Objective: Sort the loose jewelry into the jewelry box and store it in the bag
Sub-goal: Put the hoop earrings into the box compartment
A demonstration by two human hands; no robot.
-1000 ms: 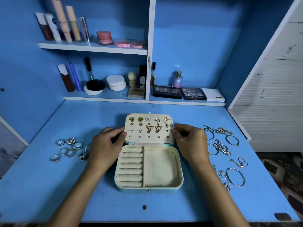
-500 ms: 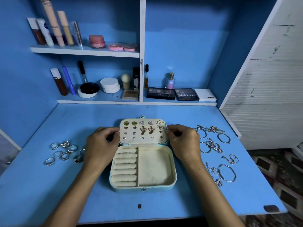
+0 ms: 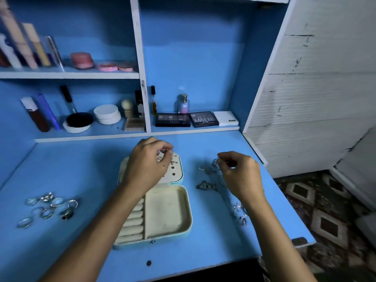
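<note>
**Barely begun: box open, rings and bangles not yet sorted**

Plainly, most of the work lies ahead. The jewelry box point(image 3: 162, 208) sits open on the blue table point(image 3: 81, 163), its lid panel point(image 3: 175, 169) studded with a few earrings, while the ring rolls and the wide compartment look empty. The left hand point(image 3: 148, 161) hovers over the lid panel, fingers curled with the tips pinched together; blur hides whether it holds an earring. The right hand point(image 3: 240, 171) is raised above the pile of bangles point(image 3: 207, 185) to the right of the box, thumb and forefinger pinching what looks like a small silver piece point(image 3: 215, 162). A cluster of rings point(image 3: 48, 206) lies untouched, well apart to the left. No bag is in view, so storing the box seems far off.
</note>
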